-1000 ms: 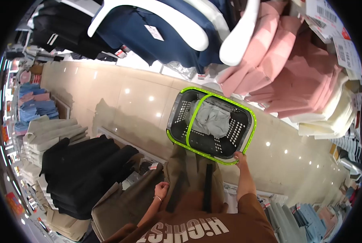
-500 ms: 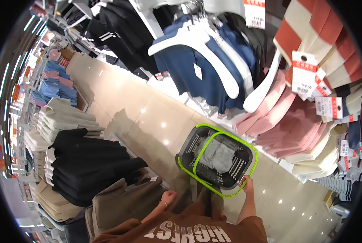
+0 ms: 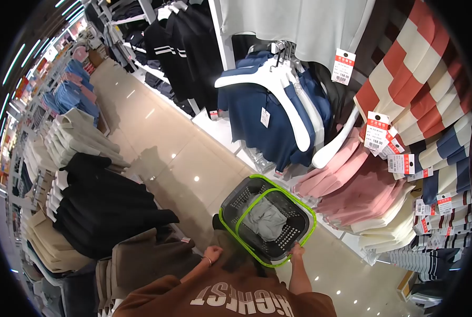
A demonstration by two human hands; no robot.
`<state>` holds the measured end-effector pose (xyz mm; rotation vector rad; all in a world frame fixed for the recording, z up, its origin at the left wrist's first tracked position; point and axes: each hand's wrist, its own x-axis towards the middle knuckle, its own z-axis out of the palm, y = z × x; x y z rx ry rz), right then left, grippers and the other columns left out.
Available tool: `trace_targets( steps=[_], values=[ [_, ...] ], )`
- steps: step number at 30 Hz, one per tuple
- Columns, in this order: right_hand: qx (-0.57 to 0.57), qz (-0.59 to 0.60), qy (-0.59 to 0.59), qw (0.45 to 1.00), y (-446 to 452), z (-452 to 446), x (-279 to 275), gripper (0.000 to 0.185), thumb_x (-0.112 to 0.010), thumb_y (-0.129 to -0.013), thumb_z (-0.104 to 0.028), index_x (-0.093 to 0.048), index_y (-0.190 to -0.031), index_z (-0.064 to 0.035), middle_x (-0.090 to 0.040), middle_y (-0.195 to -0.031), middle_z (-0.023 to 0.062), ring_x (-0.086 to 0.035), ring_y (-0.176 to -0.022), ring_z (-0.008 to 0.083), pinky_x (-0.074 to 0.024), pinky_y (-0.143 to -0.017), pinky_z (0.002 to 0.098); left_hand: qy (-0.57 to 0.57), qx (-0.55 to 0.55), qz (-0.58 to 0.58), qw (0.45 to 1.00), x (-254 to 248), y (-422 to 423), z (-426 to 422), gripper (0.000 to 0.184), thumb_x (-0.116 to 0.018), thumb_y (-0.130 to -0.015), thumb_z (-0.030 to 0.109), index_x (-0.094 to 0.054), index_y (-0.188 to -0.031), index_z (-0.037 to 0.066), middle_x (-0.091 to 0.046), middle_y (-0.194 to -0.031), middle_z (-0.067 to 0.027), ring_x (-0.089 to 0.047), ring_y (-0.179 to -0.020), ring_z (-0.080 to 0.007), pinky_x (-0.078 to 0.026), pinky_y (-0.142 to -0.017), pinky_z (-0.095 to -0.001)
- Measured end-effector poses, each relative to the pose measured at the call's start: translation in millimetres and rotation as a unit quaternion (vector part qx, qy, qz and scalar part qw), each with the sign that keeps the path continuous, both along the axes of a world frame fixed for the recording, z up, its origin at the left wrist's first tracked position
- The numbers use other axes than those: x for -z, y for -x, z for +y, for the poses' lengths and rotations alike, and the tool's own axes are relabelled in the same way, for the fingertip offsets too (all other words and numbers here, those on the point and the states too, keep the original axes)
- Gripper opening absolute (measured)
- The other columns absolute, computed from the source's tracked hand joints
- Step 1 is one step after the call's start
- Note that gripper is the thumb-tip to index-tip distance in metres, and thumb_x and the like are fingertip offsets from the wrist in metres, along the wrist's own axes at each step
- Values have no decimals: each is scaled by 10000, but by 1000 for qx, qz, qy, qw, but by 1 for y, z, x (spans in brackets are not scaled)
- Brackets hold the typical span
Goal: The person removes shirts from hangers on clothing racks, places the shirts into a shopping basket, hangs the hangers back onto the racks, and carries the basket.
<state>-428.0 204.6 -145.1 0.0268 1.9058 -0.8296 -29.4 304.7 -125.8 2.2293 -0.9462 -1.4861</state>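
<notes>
My right hand [image 3: 297, 251] is closed on the lime-green edge of a dark grey shopping basket [image 3: 241, 193], at its near right corner; I cannot tell whether it grips the rim or a folded handle. A crumpled light grey garment [image 3: 267, 219] lies inside, partly beneath a green handle [image 3: 239, 226] crossing the basket. Left of the basket, my left hand [image 3: 213, 253] hangs with its fingers curled in and nothing visible in them. A thin bracelet circles that wrist. Close by it are dark brown garments [image 3: 146, 264] on a rack.
To the right hang navy shirts [image 3: 246, 113] on white hangers [image 3: 283, 100], pink tops [image 3: 362, 185] and red-and-cream checked garments [image 3: 410, 68] with price tags [image 3: 377, 132]. Black shirts [image 3: 106, 203] line the left side. A tiled aisle [image 3: 178, 142] runs between the racks.
The view has shifted, so the basket and both my hands appear farther left. My right hand keeps its hold on the basket, and the garment stays inside.
</notes>
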Motion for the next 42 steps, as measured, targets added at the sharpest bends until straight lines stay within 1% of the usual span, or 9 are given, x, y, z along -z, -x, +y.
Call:
trace_targets(
  steps=[2, 3, 7, 11, 14, 23, 29, 35, 42],
  values=[
    [5, -25, 25, 999, -12, 3, 3, 228, -542, -815, -209, -451, -817, -1, -421, -547, 76, -408, -392, 193, -352, -349, 371, 5, 0, -9, 1000, -6, -1, -5, 243, -618, -736, 283, -700, -877, 103, -680, -879, -117, -643, -875, -238, -473, -808, -329],
    [6, -24, 11, 1000, -22, 0, -7, 139, -510, -813, -136, -456, -767, -16, -402, -499, 72, -405, -373, 198, -368, -338, 366, 1, -1, -12, 1000, -12, -2, -8, 242, -621, -734, 286, -702, -874, 105, -680, -872, -114, -644, -869, -233, -474, -807, -327],
    [85, -137, 32, 987, -47, -9, -5, 121, -459, -800, -83, -411, -717, -10, -397, -504, 96, -405, -374, 208, -363, -332, 369, -9, -9, -14, 1000, -33, -3, -17, 241, -633, -724, 295, -709, -860, 111, -682, -847, -104, -645, -843, -209, -476, -795, -314],
    [83, -132, 87, 984, -50, -36, 9, 88, -415, -759, -37, -401, -673, -21, -382, -492, 97, -388, -360, 207, -350, -328, 370, 3, -10, -8, 1000, -32, -6, -21, 240, -640, -717, 298, -713, -853, 114, -682, -820, -95, -646, -808, -184, -483, -771, -302],
    [46, -117, 119, 985, -47, -56, -6, 112, -422, -761, -42, -401, -654, -13, -383, -490, 105, -395, -351, 216, -361, -324, 384, -8, -33, 15, 999, -16, -7, -23, 235, -641, -720, 294, -714, -850, 113, -682, -791, -86, -649, -778, -184, -490, -749, -299],
    [-107, 19, 96, 989, -33, -93, -28, 157, -478, -816, -78, -446, -695, 17, -411, -466, 106, -433, -330, 236, -379, -303, 402, -3, -46, 8, 999, -21, -2, -33, 217, -645, -732, 280, -716, -831, 101, -676, -737, -76, -642, -702, -154, -499, -692, -299],
    [-78, -12, 55, 995, -27, -97, -44, 152, -475, -786, -73, -440, -673, 23, -427, -469, 113, -434, -341, 220, -385, -306, 384, 12, -50, 6, 999, -21, 4, -32, 216, -645, -730, 276, -716, -834, 100, -679, -748, -72, -643, -710, -157, -497, -700, -297],
    [-28, -108, 33, 993, -23, -79, 7, 110, -465, -792, -76, -434, -735, 13, -421, -524, 122, -417, -365, 246, -393, -343, 442, 10, -79, -26, 996, -32, 4, -16, 236, -647, -720, 282, -708, -850, 95, -680, -764, -86, -650, -741, -173, -495, -719, -298],
    [-31, -97, 38, 994, -51, -60, -15, 157, -502, -791, -85, -446, -672, 1, -420, -507, 102, -424, -360, 226, -393, -331, 404, 7, -80, -15, 997, -20, 0, -13, 239, -658, -717, 290, -707, -838, 90, -674, -742, -76, -639, -709, -155, -495, -693, -297]
  ],
)
